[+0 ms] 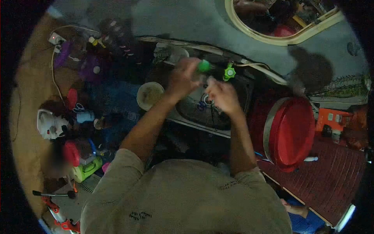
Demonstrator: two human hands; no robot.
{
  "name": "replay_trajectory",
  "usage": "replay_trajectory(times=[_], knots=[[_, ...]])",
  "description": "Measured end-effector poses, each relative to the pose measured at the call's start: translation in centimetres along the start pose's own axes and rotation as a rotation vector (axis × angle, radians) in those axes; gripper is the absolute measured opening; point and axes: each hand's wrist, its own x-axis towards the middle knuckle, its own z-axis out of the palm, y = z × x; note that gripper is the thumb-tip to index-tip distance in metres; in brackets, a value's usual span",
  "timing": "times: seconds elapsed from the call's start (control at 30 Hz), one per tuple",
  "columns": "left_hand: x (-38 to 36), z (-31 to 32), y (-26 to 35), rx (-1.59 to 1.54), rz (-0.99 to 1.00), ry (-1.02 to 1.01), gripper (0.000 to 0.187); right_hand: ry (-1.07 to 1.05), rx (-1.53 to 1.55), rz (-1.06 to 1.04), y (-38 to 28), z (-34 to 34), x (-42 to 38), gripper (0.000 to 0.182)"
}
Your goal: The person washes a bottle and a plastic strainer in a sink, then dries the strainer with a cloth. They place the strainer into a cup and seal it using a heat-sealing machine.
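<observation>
At the bottom of the frame I see my own shirt filling the lower middle, both forearms running up from it toward the centre. Just left of it, at lower left, sits a lime-green container among blurred clutter, and a white object lies further up on the left edge. On the right side a red bucket stands tilted toward me on a dark red mat.

Up at the centre, my hands meet over a dark basin. My left hand is curled, fingers pressed around a green-capped object that shows at its upper right edge; motion blur hides how firm the hold is. My right hand is just beside it, fingers drawn together, but I cannot tell whether it pinches anything. A pale round bowl sits just left of the basin.

Beyond the hands, a green tap handle stands at the basin's far rim. In the upper right corner hangs an oval cream-framed mirror on the grey wall.
</observation>
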Motion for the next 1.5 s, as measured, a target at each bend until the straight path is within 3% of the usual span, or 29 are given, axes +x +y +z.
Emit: replay_trajectory(times=[0.07,0.1,0.17,0.2,0.23,0.3,0.33,0.4,0.47,0.53,0.6,0.63,0.7,0.73,0.8,0.87,0.9,0.93,1.0,1.07,1.1,1.13,1.2,1.23,1.27,1.33,1.4,1.43,1.5], knots=[[-0.2,-1.5,-1.5,0.208,-0.427,-0.018,0.060,0.009,-0.258,-0.296,7.0,1.6,1.2,0.045],[-0.4,-1.8,-2.4,0.208,-0.429,-0.025,0.060,0.007,-0.253,-0.292,12.3,2.8,2.3,0.045],[-1.5,-1.9,-4.7,0.129,-0.718,0.216,0.049,-0.007,-0.387,-0.279,20.7,4.4,3.4,0.040],[-2.8,-1.3,-7.1,0.133,-0.720,0.208,0.049,-0.013,-0.430,-0.274,23.2,4.7,3.4,0.038],[-4.6,-0.4,-10.2,-0.013,-0.648,0.349,0.051,-0.108,-0.838,-0.164,24.3,4.7,3.1,0.037],[-6.1,-0.4,-12.4,-0.167,-0.577,0.469,0.052,-0.166,-0.952,0.351,23.3,4.1,2.9,0.035],[-6.0,-0.7,-12.2,-0.090,-0.589,0.441,0.053,-0.099,-0.904,0.437,25.5,4.0,3.3,0.035],[-6.1,-1.3,-12.2,-0.023,-0.596,0.391,0.055,0.085,-0.774,0.439,30.9,3.9,4.5,0.035],[-6.1,-1.4,-11.8,0.273,-0.793,0.316,0.064,0.199,-0.690,0.377,35.8,4.3,5.8,0.035],[-3.7,-2.4,-7.8,0.229,-0.728,0.373,0.075,0.265,-0.641,0.361,38.7,4.6,6.7,0.036],[-3.9,-3.3,-8.2,0.364,-0.845,0.282,0.083,0.306,-0.615,0.367,40.5,4.8,7.2,0.037],[-4.6,-3.9,-8.4,0.438,-0.743,0.245,0.085,0.324,-0.604,0.373,41.4,5.0,7.5,0.038],[-5.0,-4.1,-6.1,0.489,-0.724,0.343,0.078,0.348,-0.583,0.368,42.8,5.3,8.2,0.040],[-4.7,-3.7,-3.6,0.463,-0.807,0.480,0.069,0.357,-0.581,0.364,43.4,5.6,8.5,0.042],[-6.5,-3.2,1.1,0.324,-0.565,0.395,0.069,0.393,-0.591,0.351,44.2,6.4,9.3,0.044],[-10.6,1.3,3.7,-0.079,-0.702,0.116,0.054,0.555,-0.644,0.404,44.8,7.8,9.8,0.047],[-11.2,3.8,4.0,0.081,-0.430,-0.149,0.041,0.676,-0.618,0.477,45.0,7.9,9.6,0.051],[-10.3,7.6,5.9,-0.006,-0.829,-0.412,0.036,0.801,-0.581,0.545,45.2,8.0,9.5,0.055],[-11.1,15.9,3.8,-0.181,-0.834,-0.639,0.040,0.540,-0.179,0.473,43.6,5.9,8.2,0.058],[-13.6,24.3,0.4,-0.160,-0.577,-0.572,0.040,0.287,0.208,0.384,41.2,2.7,7.1,0.061],[-13.5,27.9,-1.0,-0.198,-0.550,-0.581,0.038,0.154,0.394,0.342,40.1,1.1,6.4,0.063],[-13.5,31.2,-2.6,-0.217,-0.553,-0.620,0.036,0.155,0.379,0.359,38.3,-0.2,6.0,0.063],[-13.0,35.7,-5.1,-0.248,-0.569,-0.704,0.033,0.140,0.383,0.204,35.0,-1.7,5.8,0.060],[-12.7,36.6,-5.8,-0.246,-0.583,-0.731,0.031,0.123,0.374,0.215,36.7,-1.8,6.1,0.060],[-12.8,36.9,-6.3,-0.248,-0.600,-0.740,0.030,0.142,0.611,-0.083,38.1,-1.7,7.1,0.058],[-12.9,35.6,-6.2,-0.268,-0.652,-0.668,0.027,0.146,0.873,-0.385,38.8,-0.9,7.3,0.055],[-12.1,32.9,-3.8,-0.338,-0.707,-0.509,0.024,0.235,1.014,-0.341,38.8,0.4,8.8,0.051],[-11.9,31.9,-1.9,-0.342,-0.667,-0.427,0.023,0.309,1.001,-0.174,38.5,1.3,10.0,0.049],[-13.7,32.8,-1.0,-0.183,-0.382,-0.352,0.022,0.382,0.922,0.107,37.8,3.6,12.6,0.045]])
